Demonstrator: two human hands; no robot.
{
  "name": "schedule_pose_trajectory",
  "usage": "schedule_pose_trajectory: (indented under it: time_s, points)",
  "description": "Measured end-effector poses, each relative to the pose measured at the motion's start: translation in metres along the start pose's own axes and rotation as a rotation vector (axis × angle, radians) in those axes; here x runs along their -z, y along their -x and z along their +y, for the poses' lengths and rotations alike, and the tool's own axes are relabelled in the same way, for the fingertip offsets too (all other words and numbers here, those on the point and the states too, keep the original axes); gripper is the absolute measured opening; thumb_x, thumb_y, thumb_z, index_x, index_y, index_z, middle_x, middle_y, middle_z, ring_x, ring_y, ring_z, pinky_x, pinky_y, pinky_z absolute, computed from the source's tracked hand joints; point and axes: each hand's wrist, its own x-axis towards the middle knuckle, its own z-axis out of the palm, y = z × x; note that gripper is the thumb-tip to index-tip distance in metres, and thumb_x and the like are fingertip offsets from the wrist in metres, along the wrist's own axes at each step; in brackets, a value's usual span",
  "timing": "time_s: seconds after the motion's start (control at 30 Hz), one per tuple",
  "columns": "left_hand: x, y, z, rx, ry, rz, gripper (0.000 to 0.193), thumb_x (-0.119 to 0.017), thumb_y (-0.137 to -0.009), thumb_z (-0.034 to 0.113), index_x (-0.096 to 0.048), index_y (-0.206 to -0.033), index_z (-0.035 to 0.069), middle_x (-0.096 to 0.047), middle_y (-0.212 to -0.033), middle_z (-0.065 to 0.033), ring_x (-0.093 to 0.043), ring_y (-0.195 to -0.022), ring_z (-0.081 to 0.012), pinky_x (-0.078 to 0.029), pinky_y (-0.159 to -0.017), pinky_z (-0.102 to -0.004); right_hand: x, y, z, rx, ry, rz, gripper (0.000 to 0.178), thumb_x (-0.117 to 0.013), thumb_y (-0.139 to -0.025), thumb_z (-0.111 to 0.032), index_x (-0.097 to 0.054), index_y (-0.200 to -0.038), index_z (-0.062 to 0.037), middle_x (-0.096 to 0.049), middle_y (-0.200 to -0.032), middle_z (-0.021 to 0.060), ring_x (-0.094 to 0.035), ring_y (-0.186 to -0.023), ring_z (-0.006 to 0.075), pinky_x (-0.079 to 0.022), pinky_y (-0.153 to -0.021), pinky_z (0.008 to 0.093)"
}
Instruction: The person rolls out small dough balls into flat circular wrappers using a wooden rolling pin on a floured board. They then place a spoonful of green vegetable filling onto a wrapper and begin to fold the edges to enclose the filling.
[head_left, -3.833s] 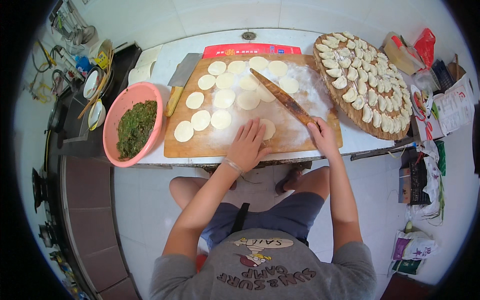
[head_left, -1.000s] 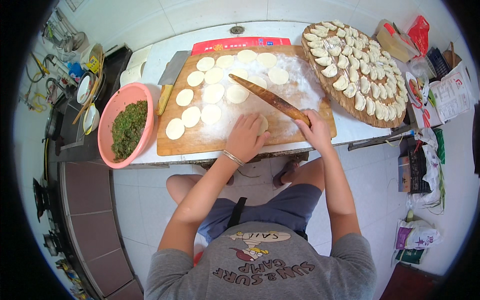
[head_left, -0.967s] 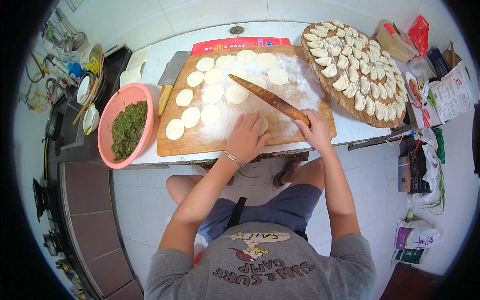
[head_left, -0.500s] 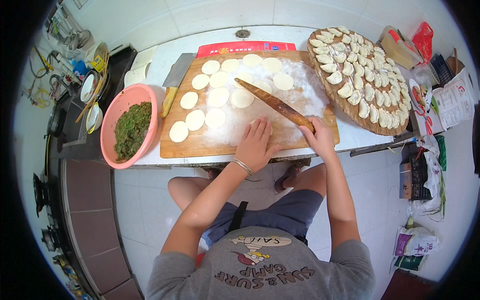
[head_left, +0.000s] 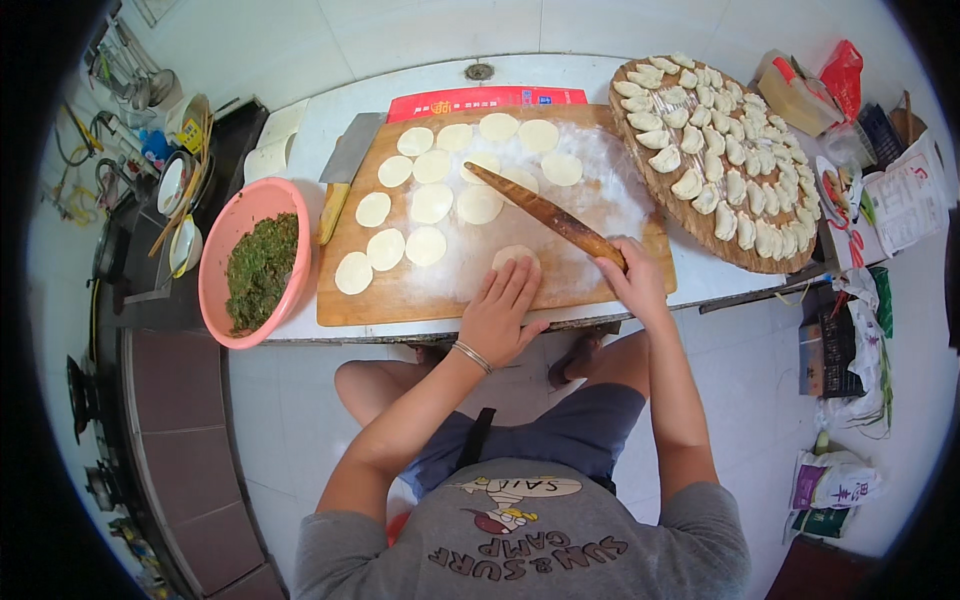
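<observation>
The left hand lay palm down near the front of the wooden board, fingers straight and close together, gripping nothing; they covered the near part of a small round of dough. The right hand was wrapped around the near end of the rolling pin, which slanted away leftward, its far end above or on two other rounds; contact could not be told. More rounds lay across the board's left and far parts, and loose flour whitened its right side. Pressing well seemed to call for a flat hand and even weight, so the small round kept one thickness. The pin was probably best kept off the thin rounds, lest it mark them, and a dusting of flour would likely have prevented sticking.
</observation>
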Motion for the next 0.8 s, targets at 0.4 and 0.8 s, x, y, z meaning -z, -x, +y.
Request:
schedule_pose_trajectory:
  time_s: [0.4,0.8]
  points:
    - [0.01,0.004,-0.015,0.036,0.059,-0.033,0.078,-0.055,-0.096,0.044,-0.028,-0.152,-0.003,-0.027,-0.159,-0.0232,-0.028,-0.147,-0.037,-0.022,-0.119,-0.0499,0.001,-0.002,0.001,0.008,0.004,0.006,0.028,-0.069,-0.091,-0.028,-0.062,-0.103,-0.0035,-0.065,-0.095,0.0138,-0.064,-0.085,0.0353,-0.049,-0.072,0.0412]
    - [0.012,0.011,-0.01,-0.018,0.007,-0.019,0.073,-0.056,-0.095,0.043,-0.034,-0.153,0.005,-0.031,-0.16,-0.0142,-0.03,-0.147,-0.0339,-0.021,-0.119,-0.0513,0.003,0.0,-0.005,-0.016,-0.009,0.005,0.029,-0.069,-0.091,-0.03,-0.062,-0.102,-0.0042,-0.064,-0.094,0.0139,-0.063,-0.081,0.0356,-0.049,-0.07,0.0414]
